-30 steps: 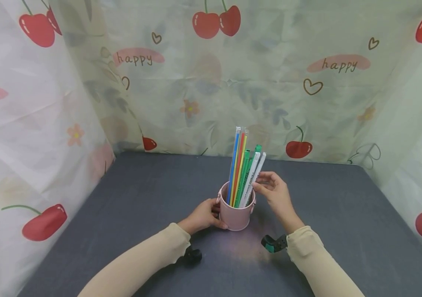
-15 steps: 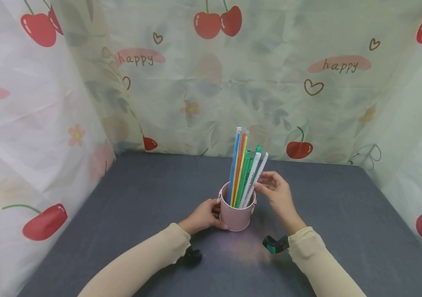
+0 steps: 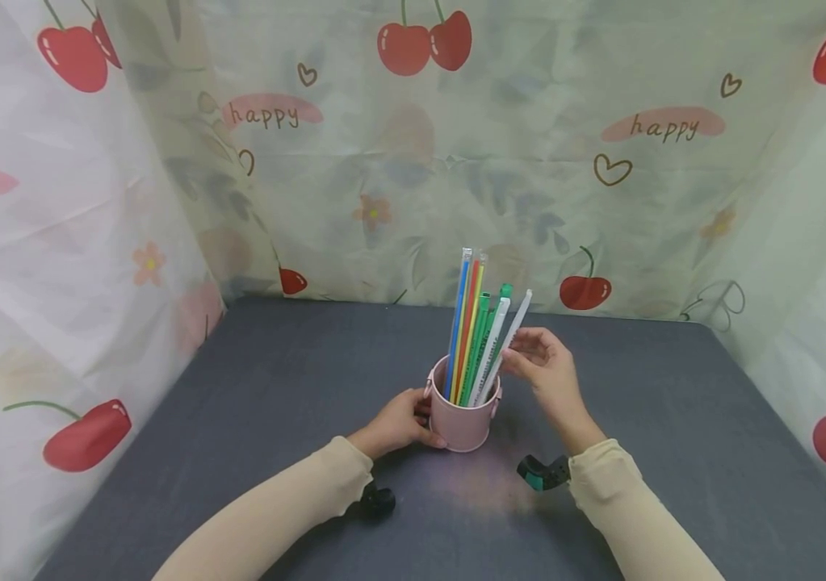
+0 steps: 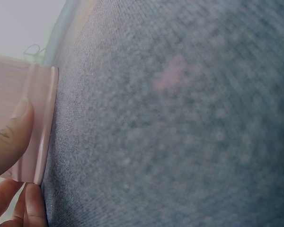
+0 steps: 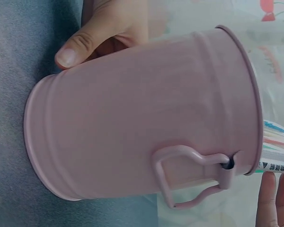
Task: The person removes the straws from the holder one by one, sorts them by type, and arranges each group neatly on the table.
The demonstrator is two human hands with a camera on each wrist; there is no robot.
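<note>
A small pink metal pail [image 3: 459, 428] stands upright on the table, with several slim coloured sticks inside: a blue stick [image 3: 459, 307] with red and yellow ones, green sticks [image 3: 480, 343] and white sticks. My left hand [image 3: 394, 421] grips the pail low on its left side. The left wrist view shows the thumb [image 4: 14, 137] on the pail's wall and the fingertips below. Between thumb and fingers, my right hand [image 3: 547, 375] pinches the rightmost white printed stick [image 3: 520, 315], which leans right with its lower end inside the pail. Only fingers [image 5: 270, 201] of this hand show in the right wrist view.
The dark grey table [image 3: 311, 355] runs back to a cloth curtain [image 3: 413, 177] printed with cherries, which also hangs at both sides. A loop handle [image 5: 180, 175] juts from the pail's wall. Wrist cameras [image 3: 543, 474] stick out under both sleeves.
My right hand has moved slightly right and up with the white printed stick, which now leans away from the other white one. My left hand and the pail have stayed put.
</note>
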